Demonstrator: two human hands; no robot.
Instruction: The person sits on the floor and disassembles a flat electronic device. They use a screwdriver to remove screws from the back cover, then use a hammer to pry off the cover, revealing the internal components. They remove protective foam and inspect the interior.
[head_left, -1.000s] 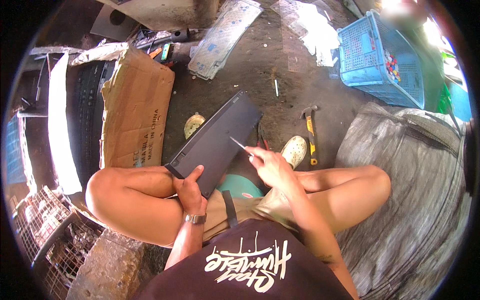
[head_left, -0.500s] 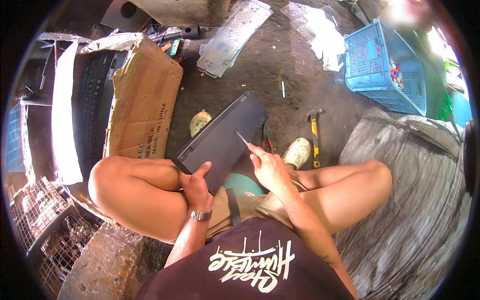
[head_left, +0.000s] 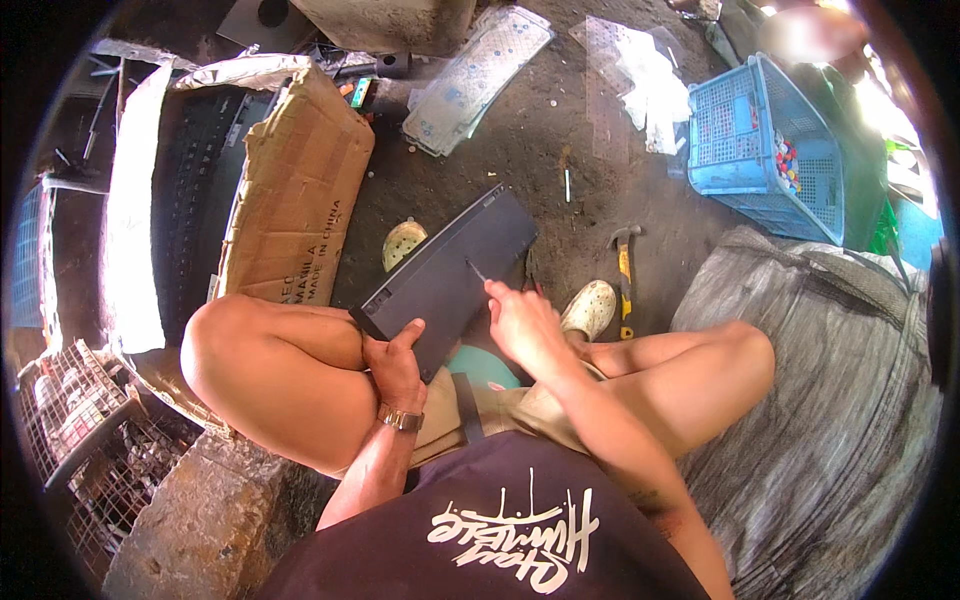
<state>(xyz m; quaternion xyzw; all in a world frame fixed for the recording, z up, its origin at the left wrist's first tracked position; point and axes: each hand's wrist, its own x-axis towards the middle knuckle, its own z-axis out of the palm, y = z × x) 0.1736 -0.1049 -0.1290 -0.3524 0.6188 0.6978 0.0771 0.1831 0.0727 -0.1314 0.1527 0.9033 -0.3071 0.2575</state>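
Dark capital lettering (head_left: pixel 318 250) is printed on the side wall of the cardboard box (head_left: pixel 300 170), the landmark here. It stands in three lines running up the lower part of that wall, the rightmost line the longest. Right of the box and nearer the wearer, the dark shirt (head_left: pixel 400 540) bears big white brush-style lettering (head_left: pixel 520 540) in two slanted lines, upside down to the wearer, with thin drip-like strokes. On the black panel (head_left: pixel 440 275), just right of the box, any markings are too small to read. Beyond the box, to its right, flat sheets (head_left: pixel 475 85) carry blue marks, also illegible.
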